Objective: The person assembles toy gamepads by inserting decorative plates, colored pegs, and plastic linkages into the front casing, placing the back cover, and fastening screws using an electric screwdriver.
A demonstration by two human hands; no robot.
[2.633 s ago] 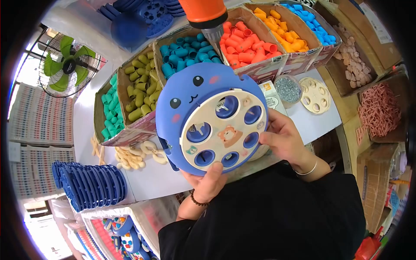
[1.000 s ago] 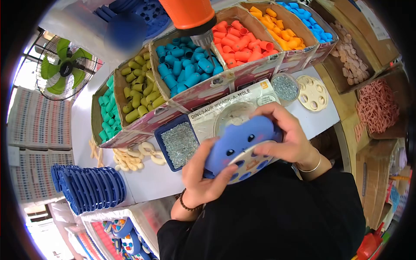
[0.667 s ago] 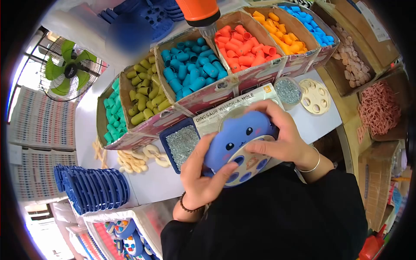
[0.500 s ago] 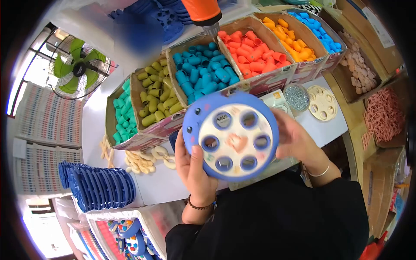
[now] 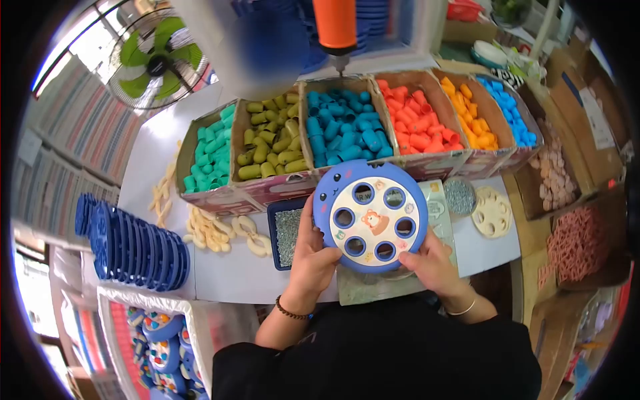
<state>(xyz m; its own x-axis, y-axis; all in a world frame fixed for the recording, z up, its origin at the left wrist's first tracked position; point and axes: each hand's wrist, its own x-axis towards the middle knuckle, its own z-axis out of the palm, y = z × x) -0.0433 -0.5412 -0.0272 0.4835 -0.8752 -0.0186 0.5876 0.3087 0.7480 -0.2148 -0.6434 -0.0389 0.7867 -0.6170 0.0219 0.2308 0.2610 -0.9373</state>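
Between my two hands is a round blue toy disc (image 5: 374, 219) with a white face plate, a ring of several round holes, a small bear picture and a cartoon face on its rim. My left hand (image 5: 313, 257) grips its lower left edge, thumb on the front. My right hand (image 5: 430, 263) grips the lower right edge, thumb also on the front. Behind the disc lies a flat board (image 5: 360, 287), partly hidden. A dark blue tray of small metal screws (image 5: 287, 237) sits to the left of the disc. Beyond it hangs an orange power screwdriver (image 5: 335, 27), bit pointing down.
Cardboard bins (image 5: 247, 190) hold green, olive, teal, red, orange and blue plastic caps. A round container of screws (image 5: 460, 197) and a cream holed disc (image 5: 492, 212) lie right. Stacked blue parts (image 5: 137, 243) and cream pieces (image 5: 210, 229) lie left. A fan (image 5: 159, 65) stands behind.
The disc has moved away from my body and looks smaller. My right hand has closed on its lower right edge. The view has shifted, showing the dark blue screw tray more fully.
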